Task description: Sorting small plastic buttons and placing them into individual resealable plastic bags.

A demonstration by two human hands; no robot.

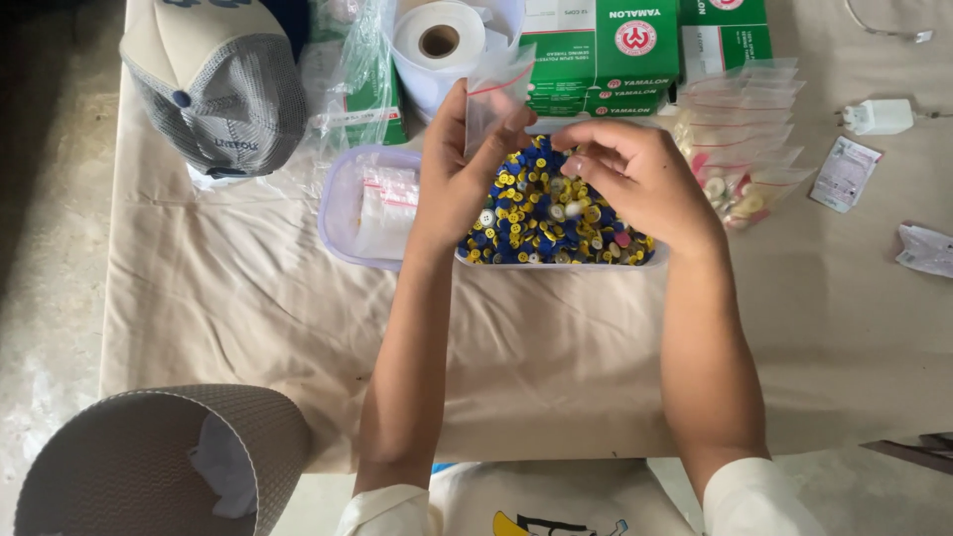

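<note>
Head view, looking down on a cloth-covered table.

Left hand, centre of frame: fingers closed in a pinch on a small clear zip bag with a red seal strip. The bag stands upright above the hand, its lower part caught between thumb and fingers, its mouth toward the top of the frame.

Right hand, just right of centre: fingers curled inward, tips bunched close to the left hand's thumb. Whether they grip a button cannot be told; the fingertips hide it.

Below both hands sits a clear tray heaped with small buttons, mostly blue and yellow, a few white and pink. Left of it, touching, is a lilac-rimmed tub holding empty zip bags.

Handling judgement: filling goes best with the bag's mouth spread by the pinching fingers and kept directly over the tray, so strays fall back in. The thin film probably collapses easily; a grip near the seal should keep it open.

Upper right: a fanned row of filled bags. Top centre: a white paper roll and green boxes. Upper left: a grey cap. Lower left: a woven bin. Far right: a white charger.
</note>
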